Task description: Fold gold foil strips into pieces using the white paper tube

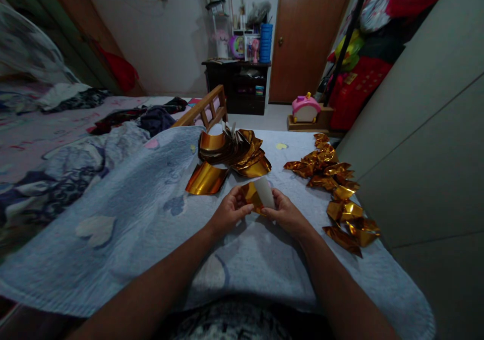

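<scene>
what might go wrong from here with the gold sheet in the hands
The thin gold sheet, gripped by the left hand and right hand, could crease unevenly or tear if they pull apart. The loose pile of sheets just beyond might slide if a hand bumps it. The lowest folded gold piece lies near the cloth's right side and could get knocked off.

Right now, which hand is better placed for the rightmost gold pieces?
Probably right: the right hand is nearer the rightmost gold pieces; the left hand is across the held gold sheet.
</scene>
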Tool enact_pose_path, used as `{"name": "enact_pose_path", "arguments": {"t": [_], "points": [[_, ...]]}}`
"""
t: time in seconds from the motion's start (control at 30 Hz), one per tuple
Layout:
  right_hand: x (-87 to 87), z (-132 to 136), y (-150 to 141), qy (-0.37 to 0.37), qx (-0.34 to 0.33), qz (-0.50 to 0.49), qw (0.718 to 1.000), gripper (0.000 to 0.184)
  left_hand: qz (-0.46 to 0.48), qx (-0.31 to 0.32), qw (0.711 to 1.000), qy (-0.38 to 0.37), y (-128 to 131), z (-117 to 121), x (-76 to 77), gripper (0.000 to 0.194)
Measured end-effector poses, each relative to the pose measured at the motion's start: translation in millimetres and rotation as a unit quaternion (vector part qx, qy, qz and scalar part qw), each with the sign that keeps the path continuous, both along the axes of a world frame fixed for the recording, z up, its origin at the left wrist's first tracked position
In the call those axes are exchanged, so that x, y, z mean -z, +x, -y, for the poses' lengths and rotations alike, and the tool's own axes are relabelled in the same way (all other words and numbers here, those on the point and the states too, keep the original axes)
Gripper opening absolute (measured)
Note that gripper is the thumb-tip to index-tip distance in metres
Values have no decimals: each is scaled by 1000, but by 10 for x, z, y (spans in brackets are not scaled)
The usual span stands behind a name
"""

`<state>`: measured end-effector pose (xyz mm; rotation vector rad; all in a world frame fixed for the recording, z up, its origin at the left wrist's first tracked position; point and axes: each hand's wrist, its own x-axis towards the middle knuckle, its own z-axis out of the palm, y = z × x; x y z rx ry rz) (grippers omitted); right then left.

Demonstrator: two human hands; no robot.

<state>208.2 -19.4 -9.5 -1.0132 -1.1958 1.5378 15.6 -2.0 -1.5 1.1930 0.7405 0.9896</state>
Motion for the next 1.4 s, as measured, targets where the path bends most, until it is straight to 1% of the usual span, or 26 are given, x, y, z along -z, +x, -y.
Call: {"name": "enact_pose_path", "arguments": {"t": [0.17,0.27,0.37,0.47,0.53,0.57,0.67,0.7,0.77,0.83,0.9,0.97,1.03,1.13,1.3,1.37,1.4], "points": [[20,19,68,19,-62,45,997,49,-48,-64,997,14,-66,-21,41,43],[29,26,81,25,-57,68,996,47,-69,-78,994,33,-78,-41,70,40],[21,17,84,15,-13,68,998,52,-73,-66,995,35,-70,-37,85,41],[15,-17,97,-2,57,38,998,62,-81,-46,995,36,-63,-5,77,39],[30,-49,113,-6,106,35,994,66,-113,-25,992,56,-64,18,58,34],[44,-64,121,-3,129,46,991,67,-139,-13,988,73,-66,27,46,28],[89,-99,138,15,181,107,978,63,-238,15,960,144,-82,36,10,9],[99,-103,140,24,193,132,972,61,-268,20,949,168,-89,34,3,8],[103,-102,140,48,211,186,958,56,-305,31,929,210,-106,28,0,14],[89,-91,138,72,223,235,943,51,-318,52,915,244,-121,25,13,29],[71,-80,137,85,229,267,932,45,-327,67,903,270,-129,29,34,43],[58,-74,136,91,233,280,927,41,-340,68,893,287,-128,36,56,50],[54,-75,135,96,234,280,926,38,-357,57,882,303,-122,38,78,48],[54,-82,132,103,233,271,928,37,-392,28,855,338,-119,26,111,32],[82,-91,133,115,229,293,921,36,-419,-66,798,428,-134,8,146,14],[108,-97,133,121,226,304,917,37,-419,-84,777,463,-132,8,149,13],[122,-102,131,125,223,308,916,37,-419,-80,767,478,-127,7,151,14]]}}
